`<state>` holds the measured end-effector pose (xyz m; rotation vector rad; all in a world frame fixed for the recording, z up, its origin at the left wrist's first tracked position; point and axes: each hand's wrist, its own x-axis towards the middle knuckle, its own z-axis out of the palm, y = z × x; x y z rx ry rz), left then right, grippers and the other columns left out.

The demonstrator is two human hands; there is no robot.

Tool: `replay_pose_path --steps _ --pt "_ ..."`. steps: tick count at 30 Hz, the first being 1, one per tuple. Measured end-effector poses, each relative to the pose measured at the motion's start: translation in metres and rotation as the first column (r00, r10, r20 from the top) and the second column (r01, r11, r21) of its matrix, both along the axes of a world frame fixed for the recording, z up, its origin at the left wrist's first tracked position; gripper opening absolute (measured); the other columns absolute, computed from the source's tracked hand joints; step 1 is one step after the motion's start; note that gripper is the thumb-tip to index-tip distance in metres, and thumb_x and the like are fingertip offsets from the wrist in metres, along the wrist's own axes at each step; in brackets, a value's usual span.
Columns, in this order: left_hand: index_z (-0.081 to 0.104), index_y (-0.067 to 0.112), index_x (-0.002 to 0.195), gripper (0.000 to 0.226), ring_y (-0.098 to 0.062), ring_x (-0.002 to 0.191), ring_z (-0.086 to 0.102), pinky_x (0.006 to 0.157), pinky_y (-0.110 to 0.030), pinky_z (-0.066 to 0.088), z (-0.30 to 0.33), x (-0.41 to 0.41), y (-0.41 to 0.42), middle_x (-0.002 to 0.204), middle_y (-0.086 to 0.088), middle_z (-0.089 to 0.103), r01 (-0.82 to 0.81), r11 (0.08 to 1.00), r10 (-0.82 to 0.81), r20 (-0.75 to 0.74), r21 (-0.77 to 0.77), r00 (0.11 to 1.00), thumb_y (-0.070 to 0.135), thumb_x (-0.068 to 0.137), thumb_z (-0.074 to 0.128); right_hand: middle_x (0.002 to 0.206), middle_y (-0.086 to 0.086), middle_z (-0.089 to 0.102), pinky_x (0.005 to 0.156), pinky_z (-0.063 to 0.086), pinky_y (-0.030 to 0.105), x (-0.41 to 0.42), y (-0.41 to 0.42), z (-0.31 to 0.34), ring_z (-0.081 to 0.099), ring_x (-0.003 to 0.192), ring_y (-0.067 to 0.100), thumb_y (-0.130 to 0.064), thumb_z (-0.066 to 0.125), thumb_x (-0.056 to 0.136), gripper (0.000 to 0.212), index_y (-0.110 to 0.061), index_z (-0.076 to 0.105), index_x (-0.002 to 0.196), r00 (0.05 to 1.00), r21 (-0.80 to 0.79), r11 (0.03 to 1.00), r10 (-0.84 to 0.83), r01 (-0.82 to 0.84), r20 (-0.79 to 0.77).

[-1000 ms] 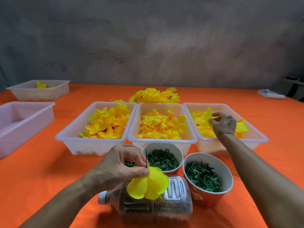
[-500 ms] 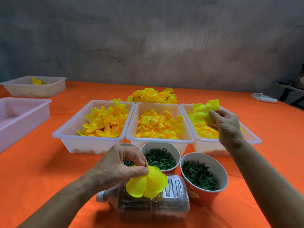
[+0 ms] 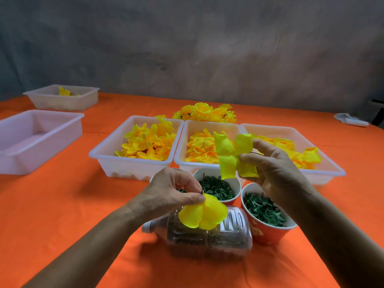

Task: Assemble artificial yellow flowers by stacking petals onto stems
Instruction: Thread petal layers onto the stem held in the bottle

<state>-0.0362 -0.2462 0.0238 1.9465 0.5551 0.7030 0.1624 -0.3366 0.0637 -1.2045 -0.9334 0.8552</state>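
Surface: orange tablecloth [image 3: 62, 204], three white trays [image 3: 133, 163] of yellow petals mid-table.
Wall: grey, mottled, far.
Left hand [image 3: 166, 194]: pinching stem with petal layer [image 3: 202, 215].
Right hand [image 3: 274, 169]: pinching loose petal piece [image 3: 234, 154].

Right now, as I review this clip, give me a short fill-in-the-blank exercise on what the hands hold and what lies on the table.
1. The right hand holds a yellow ____ piece above the cups.
2. The left hand pinches a stem with petals above the lying ____.
3. The tablecloth is ____.
4. The two cups hold ____ parts.

Missing words: petal; bottle; orange; green
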Motion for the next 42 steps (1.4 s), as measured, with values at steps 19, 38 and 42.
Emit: replay_pose_path --steps 19,38,42 --pt "0.070 0.007 0.100 0.043 -0.021 0.092 0.064 0.090 -0.036 0.049 0.018 -0.017 -0.004 0.101 -0.021 0.069 -0.047 0.991 0.061 0.104 -0.129 0.993 0.021 0.060 0.072 0.084 0.007 0.072 0.056 0.050 0.025 -0.042 -0.006 0.009 0.066 0.072 0.019 -0.013 0.071 0.055 0.039 -0.007 0.069 0.093 0.997 -0.148 0.987 0.050 -0.057 -0.053" --pt "0.067 0.003 0.090 0.041 -0.017 0.064 0.069 0.060 -0.031 0.059 0.053 0.000 -0.017 0.073 -0.008 0.072 -0.088 0.826 0.204 0.149 -0.557 0.968 0.020 0.054 0.073 0.081 0.003 0.070 0.060 0.046 0.029 -0.053 0.001 0.027 0.066 0.076 0.018 -0.011 0.076 0.071 0.014 -0.014 0.064 0.078 0.993 -0.301 0.949 0.108 -0.090 0.045" --pt "0.067 0.006 0.094 0.047 -0.022 0.070 0.068 0.079 -0.045 0.055 0.052 0.002 -0.018 0.081 -0.011 0.072 -0.118 0.801 0.210 0.090 -0.588 0.974 0.025 0.051 0.074 0.074 0.000 0.069 0.055 0.046 0.026 -0.052 0.003 0.028 0.065 0.067 0.013 -0.012 0.074 0.074 0.011 -0.013 0.064 0.079 0.989 -0.357 0.928 0.136 -0.110 0.050"
